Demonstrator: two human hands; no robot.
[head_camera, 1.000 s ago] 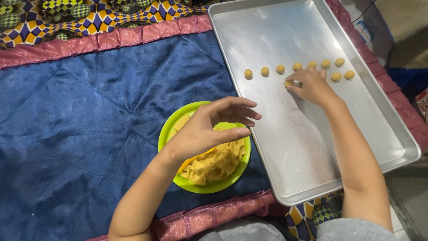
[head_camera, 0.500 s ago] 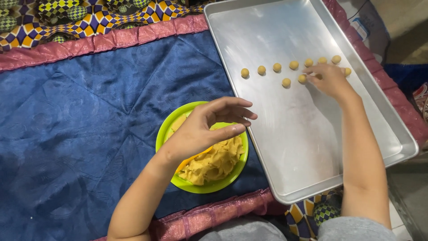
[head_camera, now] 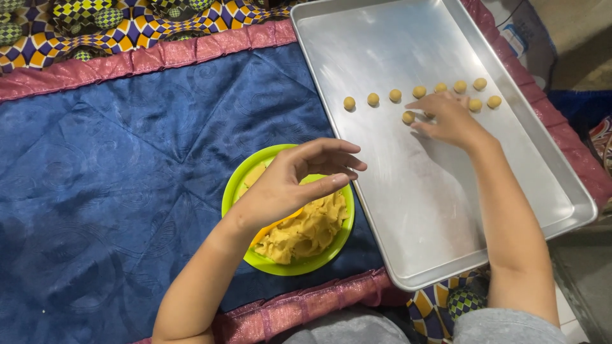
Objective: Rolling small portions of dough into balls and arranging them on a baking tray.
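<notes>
Right hand (head_camera: 449, 118) lies palm down on the big rectangular silver metal baking tray (head_camera: 408, 210), fingers (head_camera: 428, 129) loosely spread & nearly flat, nothing gripped as far as shows; fingertips touch or sit just beside one small round yellow dough ball (head_camera: 408, 117), which lies a bit below the main row. That row of small yellow dough balls (head_camera: 373, 99) runs left to right across the tray's upper half, approx 7 in view plus a couple by the hand; the hand covers part of the row, so exact count can't be told. Left hand (head_camera: 290, 181) hovers over the round lime-green plastic bowl (head_camera: 288, 267), fingers curled in a loose open claw w/ thumb pointing toward the tray, not closed on anything visible; can't tell if any dough sticks to the fingertips. Bowl holds a lump of soft yellow dough (head_camera: 309, 229), mostly in its lower right part, & sits just left of the tray's long edge, near it. Both bowl & tray rest on a dark blue quilted satin cloth (head_camera: 108, 172) w/ a pink border (head_camera: 153, 60); beyond the border, a patterned fabric of yellow, purple & white diamonds (head_camera: 140, 25). Grey-clad knees (head_camera: 503, 325) show at the bottom edge.
</notes>
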